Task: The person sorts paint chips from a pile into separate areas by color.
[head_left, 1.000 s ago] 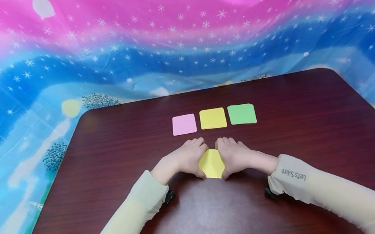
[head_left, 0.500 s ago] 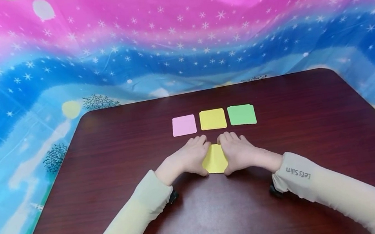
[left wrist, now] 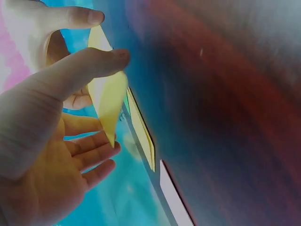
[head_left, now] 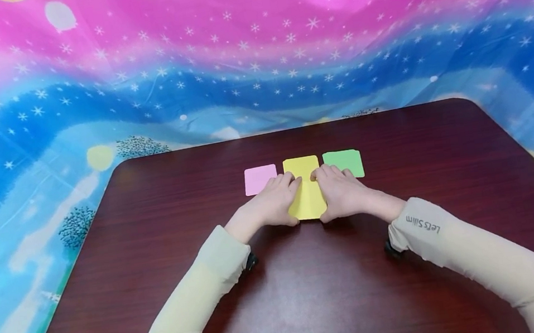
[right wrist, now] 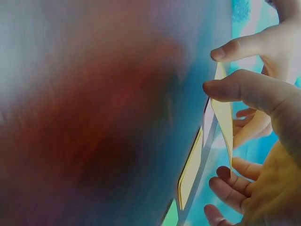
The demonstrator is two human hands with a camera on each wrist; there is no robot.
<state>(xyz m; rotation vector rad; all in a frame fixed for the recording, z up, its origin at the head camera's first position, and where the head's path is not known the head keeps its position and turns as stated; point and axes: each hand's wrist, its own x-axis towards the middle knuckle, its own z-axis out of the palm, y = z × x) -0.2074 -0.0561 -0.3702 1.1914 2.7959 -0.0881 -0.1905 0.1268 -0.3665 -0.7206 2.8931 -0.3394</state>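
Note:
A bowed yellow card point(head_left: 307, 203) is held off the table between both hands. My left hand point(head_left: 275, 202) pinches its left edge, thumb point(left wrist: 106, 63) at the near corner and fingertips at the far one. On the opposite edge my right hand point(head_left: 343, 193) does likewise, its thumb point(right wrist: 225, 89) at the near corner. Just beyond lies a yellow card stack point(right wrist: 190, 174), which the held card partly overlaps in the head view. A pink card point(head_left: 260, 180) lies left of that stack, and a green card stack point(head_left: 345, 163) lies right of it.
The dark red-brown tabletop point(head_left: 188, 182) has rounded far corners. Behind it hangs a pink and blue cloth point(head_left: 252, 50) printed with snowflakes. Both forearms reach in from the near side in pale sleeves point(head_left: 179, 307).
Both hands have moved away from the body with the yellow card, from the near side of the row up to the middle yellow stack. The cards in the row stay where they were.

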